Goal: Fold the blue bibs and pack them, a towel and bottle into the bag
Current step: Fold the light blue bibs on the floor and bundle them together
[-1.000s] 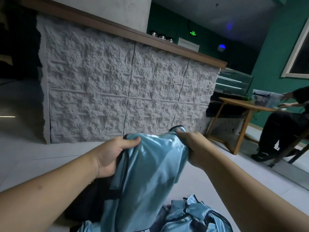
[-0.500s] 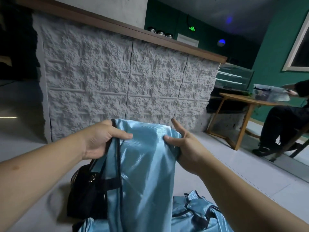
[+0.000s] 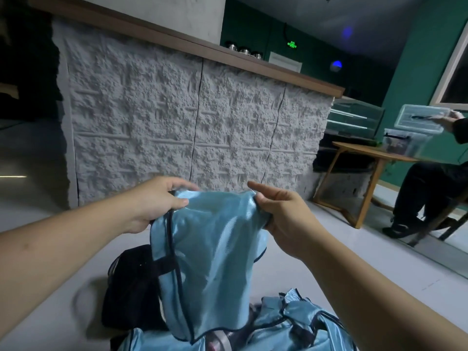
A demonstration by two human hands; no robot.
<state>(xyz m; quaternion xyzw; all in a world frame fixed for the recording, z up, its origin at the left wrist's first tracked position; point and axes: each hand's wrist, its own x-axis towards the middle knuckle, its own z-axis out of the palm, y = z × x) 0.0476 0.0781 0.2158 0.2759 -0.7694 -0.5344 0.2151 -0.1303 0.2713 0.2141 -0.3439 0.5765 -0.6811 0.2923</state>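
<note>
A long counter (image 3: pixel 177 117) faced in rough grey stone fills the background, with a pale floor (image 3: pixel 38 224) in front. At right stands one wooden table (image 3: pixel 367 153) bearing one clear plastic box (image 3: pixel 402 143); a seated person in dark clothes (image 3: pixel 430 188) lifts a second clear box (image 3: pixel 423 119). In the foreground, one shiny blue bib (image 3: pixel 212 254) with dark edging hangs between two hands. The left hand (image 3: pixel 154 201) pinches its upper left corner between thumb and curled fingers. The right hand (image 3: pixel 281 214) grips the upper right corner, forefinger extended. One black bag (image 3: pixel 129 287) sits on the floor behind the bib. More blue bibs (image 3: pixel 291 325) lie heaped at the bottom; their number cannot be counted.
</note>
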